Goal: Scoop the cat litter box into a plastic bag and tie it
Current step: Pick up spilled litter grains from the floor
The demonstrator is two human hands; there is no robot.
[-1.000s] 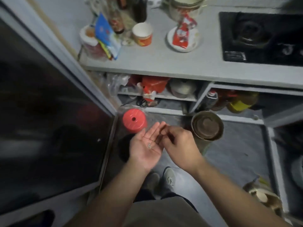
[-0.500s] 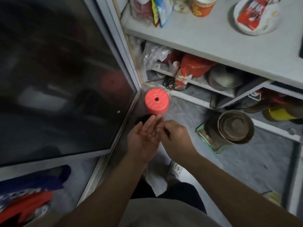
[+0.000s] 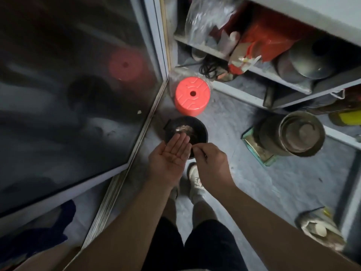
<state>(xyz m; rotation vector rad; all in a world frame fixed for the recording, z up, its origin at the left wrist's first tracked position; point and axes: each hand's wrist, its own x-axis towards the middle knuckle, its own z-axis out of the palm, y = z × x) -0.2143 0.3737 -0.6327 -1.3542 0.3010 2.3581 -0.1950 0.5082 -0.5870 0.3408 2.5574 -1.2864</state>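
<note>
My left hand point(image 3: 172, 154) is open and palm up, its fingertips over the near rim of a small black bucket point(image 3: 201, 132) on the floor. A few tiny dark specks lie on the palm. My right hand point(image 3: 212, 160) is just to the right of it, fingers curled, thumb and forefinger pinched together beside the left fingertips; nothing shows between them. Pale debris point(image 3: 182, 128) lies inside the bucket. No litter box or scoop is in view.
A red plastic stool point(image 3: 192, 95) stands behind the bucket in the corner by a dark glass door point(image 3: 78, 85). Shelves point(image 3: 289, 89) hold red bags, a clear plastic bag point(image 3: 207, 18) and pots. A metal pot point(image 3: 300, 133) sits right; my shoes point(image 3: 195, 178) below.
The view has tilted down and moved closer to the floor, bringing the black bucket under my hands. My hands stay together, left palm up, right fingers at its tips.
</note>
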